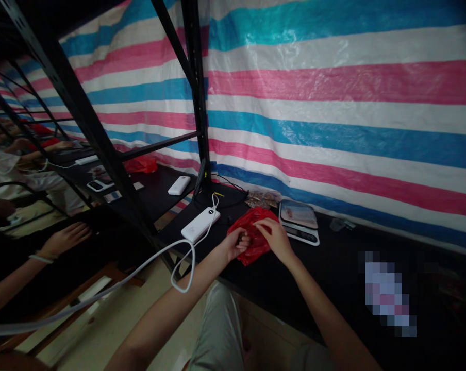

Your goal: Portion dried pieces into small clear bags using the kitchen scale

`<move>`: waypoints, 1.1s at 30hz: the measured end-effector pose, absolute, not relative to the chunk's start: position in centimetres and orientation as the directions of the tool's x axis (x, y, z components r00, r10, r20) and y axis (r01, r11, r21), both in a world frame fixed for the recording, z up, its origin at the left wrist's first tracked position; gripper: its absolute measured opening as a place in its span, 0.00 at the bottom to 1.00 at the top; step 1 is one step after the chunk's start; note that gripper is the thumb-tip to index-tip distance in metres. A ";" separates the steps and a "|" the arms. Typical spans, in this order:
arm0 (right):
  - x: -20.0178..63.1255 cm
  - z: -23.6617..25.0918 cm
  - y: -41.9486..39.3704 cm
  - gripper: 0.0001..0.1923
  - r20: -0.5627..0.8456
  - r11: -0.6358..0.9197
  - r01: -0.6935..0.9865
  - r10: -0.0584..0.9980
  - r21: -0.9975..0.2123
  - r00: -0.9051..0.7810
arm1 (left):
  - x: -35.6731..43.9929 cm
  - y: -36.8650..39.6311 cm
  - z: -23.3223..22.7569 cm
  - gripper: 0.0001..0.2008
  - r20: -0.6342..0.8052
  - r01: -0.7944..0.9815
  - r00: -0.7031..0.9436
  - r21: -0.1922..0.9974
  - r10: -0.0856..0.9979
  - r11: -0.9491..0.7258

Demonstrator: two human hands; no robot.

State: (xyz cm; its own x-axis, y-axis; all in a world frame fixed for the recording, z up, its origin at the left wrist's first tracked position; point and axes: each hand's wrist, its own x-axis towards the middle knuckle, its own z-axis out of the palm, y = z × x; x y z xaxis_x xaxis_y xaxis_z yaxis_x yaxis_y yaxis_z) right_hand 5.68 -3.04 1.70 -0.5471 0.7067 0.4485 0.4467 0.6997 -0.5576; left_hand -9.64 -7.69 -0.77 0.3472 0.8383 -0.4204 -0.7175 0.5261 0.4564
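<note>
**Two hands in a red bag at a dark bench**

Striped plastic sheeting (333,103) in blue, pink and white covers the whole back wall, and a black metal shelving frame (196,93) stands in front of it. Below runs a long black bench top (333,278), dimly lit.

At far left another person's hand (65,238) lies flat and open on the next bench, a pale band at its wrist. Further along, a white rectangular power bank (200,224) rests on the bench edge, its white cable (140,268) looping down toward the floor.

The person's left hand (237,245) is curled shut on the near edge of a crumpled red plastic bag (252,232) — forearm reaching up from lower left. The right hand (276,237) comes in from lower right, fingers bent and pinching the bag's top. The bag lies on the bench, just beside a small white digital scale (299,221) with a grey platform. What is inside the bag cannot be told.
</note>
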 end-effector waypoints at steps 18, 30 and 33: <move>5.4 -1.1 -4.8 0.03 0.402 0.717 0.679 0.674 -0.155 -0.620 | -10.3 -8.4 -1.4 0.15 -0.446 -0.757 0.227 0.479 0.866 0.445; 5.6 -1.4 -5.0 0.06 0.395 0.737 0.651 0.660 -0.179 -0.639 | -10.2 -8.9 -1.2 0.16 -0.458 -0.760 0.168 0.503 0.873 0.411; 5.7 -1.2 -5.1 0.06 0.385 0.754 0.633 0.645 -0.177 -0.660 | -10.3 -8.8 -1.3 0.16 -0.467 -0.754 0.171 0.505 0.868 0.420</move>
State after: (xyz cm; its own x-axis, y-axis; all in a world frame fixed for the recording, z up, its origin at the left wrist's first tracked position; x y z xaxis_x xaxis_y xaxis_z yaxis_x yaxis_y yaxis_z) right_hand 5.72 -5.11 -1.16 -0.6601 0.6447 0.3855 0.6331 0.7537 -0.1765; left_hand -10.28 -8.77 -1.29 0.1708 0.8678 -0.4666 -0.7541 0.4199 0.5049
